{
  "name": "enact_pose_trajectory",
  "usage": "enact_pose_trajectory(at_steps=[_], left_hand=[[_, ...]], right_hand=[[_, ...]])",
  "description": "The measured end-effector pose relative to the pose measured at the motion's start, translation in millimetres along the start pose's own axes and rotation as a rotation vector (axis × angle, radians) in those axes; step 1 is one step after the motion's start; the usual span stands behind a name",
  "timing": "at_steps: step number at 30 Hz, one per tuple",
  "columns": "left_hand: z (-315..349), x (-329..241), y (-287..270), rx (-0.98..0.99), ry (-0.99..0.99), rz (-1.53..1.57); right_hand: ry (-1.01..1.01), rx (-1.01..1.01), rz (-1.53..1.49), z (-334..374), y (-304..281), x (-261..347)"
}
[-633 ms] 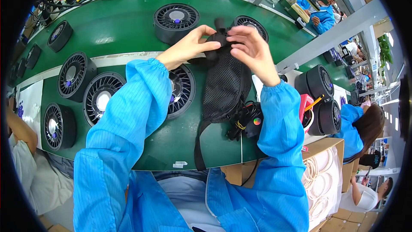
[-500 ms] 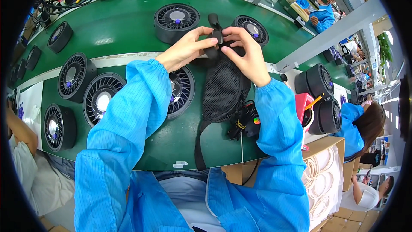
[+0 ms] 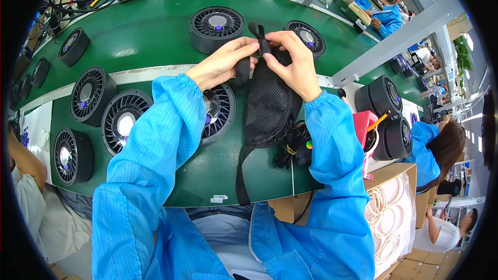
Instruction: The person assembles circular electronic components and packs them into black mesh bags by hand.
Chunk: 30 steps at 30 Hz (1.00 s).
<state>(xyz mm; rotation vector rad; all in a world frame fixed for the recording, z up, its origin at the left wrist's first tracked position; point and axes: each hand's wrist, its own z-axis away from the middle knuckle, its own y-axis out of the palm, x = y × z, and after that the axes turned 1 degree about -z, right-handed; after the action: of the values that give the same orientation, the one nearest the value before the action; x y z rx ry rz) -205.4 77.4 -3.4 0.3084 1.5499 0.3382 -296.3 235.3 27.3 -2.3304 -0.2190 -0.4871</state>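
Observation:
A black mesh bag (image 3: 271,105) with a strap lies on the green table in front of me, its far end raised toward my hands. My left hand (image 3: 224,61) pinches the black strap (image 3: 243,71) at that end, thumb and forefinger together. Close beside it, my right hand (image 3: 294,63) grips the same strap near its buckle, with the fingers curled; a loop of strap stands up between the two hands. The bag's other strap (image 3: 241,179) trails toward the near table edge. A bundle of black cable (image 3: 291,150) with a yellow tie lies against the bag's right side.
Several black round finned wheels (image 3: 124,122) stand at left, and more (image 3: 217,27) sit on the green conveyor beyond. At right are a red bin (image 3: 364,129), a cardboard box of pale rings (image 3: 385,212) and a grey metal post (image 3: 399,36). Other people work nearby.
My hands have shifted slightly, the left one drawing the strap down and left. The upright strap loop has changed shape and now leans left. The bag's body stays put.

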Motion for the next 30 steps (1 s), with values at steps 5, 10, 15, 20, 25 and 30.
enact_pose_trajectory(at_steps=[5,10,15,20,25,30], left_hand=[[-1,1,6,-0.056,0.025,0.016],[-5,-2,13,-0.093,0.056,-0.069],[-11,-10,11,-0.144,-0.094,-0.098],[-12,-6,11,-0.164,-0.049,-0.120],[-12,-12,10,-0.117,-0.039,-0.053],[-20,-14,9,-0.125,-0.112,-0.231]], right_hand=[[0.126,-0.023,-0.088,1,-4,-7],[0.244,-0.080,-0.254,2,2,-19],[-0.120,-0.112,0.059,-13,-11,-8],[-0.263,0.126,0.272,-16,-22,-5],[-0.203,0.130,0.244,-16,-17,-15],[-0.076,0.028,0.080,-15,-8,-27]])
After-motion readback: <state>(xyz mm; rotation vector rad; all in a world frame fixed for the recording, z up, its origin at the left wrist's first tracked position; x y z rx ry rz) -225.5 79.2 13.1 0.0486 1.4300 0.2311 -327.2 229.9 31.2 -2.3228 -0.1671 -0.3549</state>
